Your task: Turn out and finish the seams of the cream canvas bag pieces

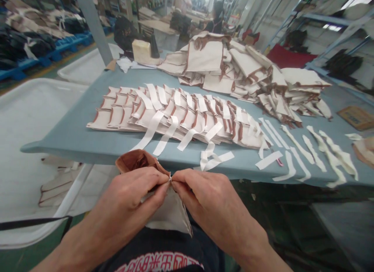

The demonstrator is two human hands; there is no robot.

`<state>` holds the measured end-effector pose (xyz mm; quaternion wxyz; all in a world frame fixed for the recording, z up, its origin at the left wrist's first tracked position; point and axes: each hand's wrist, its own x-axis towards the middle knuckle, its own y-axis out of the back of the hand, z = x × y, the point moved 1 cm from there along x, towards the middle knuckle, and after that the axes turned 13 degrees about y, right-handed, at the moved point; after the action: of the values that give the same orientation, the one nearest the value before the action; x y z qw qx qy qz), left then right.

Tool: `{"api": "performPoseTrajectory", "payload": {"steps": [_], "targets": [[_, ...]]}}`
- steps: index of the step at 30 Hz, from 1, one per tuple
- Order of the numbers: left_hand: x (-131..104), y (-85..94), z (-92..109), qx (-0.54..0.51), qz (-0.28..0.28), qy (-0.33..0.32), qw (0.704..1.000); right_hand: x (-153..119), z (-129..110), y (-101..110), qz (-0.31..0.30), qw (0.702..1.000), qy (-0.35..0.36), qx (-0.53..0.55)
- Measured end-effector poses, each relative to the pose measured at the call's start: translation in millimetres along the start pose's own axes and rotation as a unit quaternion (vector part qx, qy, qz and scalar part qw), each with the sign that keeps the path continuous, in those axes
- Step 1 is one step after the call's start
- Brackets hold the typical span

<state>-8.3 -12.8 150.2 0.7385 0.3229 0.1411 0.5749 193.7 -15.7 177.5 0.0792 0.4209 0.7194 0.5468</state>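
A cream fabric piece with brown edging [171, 213] hangs from my hands in front of my body, its brown inner side showing at the upper left. My left hand [136, 192] pinches it at the top edge, thumb against fingers. Close beside it, my right hand [201, 194] pinches the same edge, and the fingertips of both hands nearly meet. A tiny white bit shows between the fingertips; I cannot tell what it is. Just beyond, on the table, lie overlapping rows of similar cream pieces [187, 118], with white strips [150, 129] draped over them.
The blue-covered table [78, 141] has its near edge just beyond my hands. A heap of cream fabric pieces [204, 57] covers its back. Loose white strips [298, 143] lie at the right, near a cardboard piece [356, 117]. A white tub [35, 108] stands at the left.
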Motion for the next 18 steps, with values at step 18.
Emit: {"api": "performPoseTrajectory", "payload": {"steps": [18], "targets": [[14.8, -13.7, -7.5, -0.224, -0.074, 0.165, 0.958, 8.6, 27.2, -14.0, 0.01, 0.845, -0.25, 0.473]]}}
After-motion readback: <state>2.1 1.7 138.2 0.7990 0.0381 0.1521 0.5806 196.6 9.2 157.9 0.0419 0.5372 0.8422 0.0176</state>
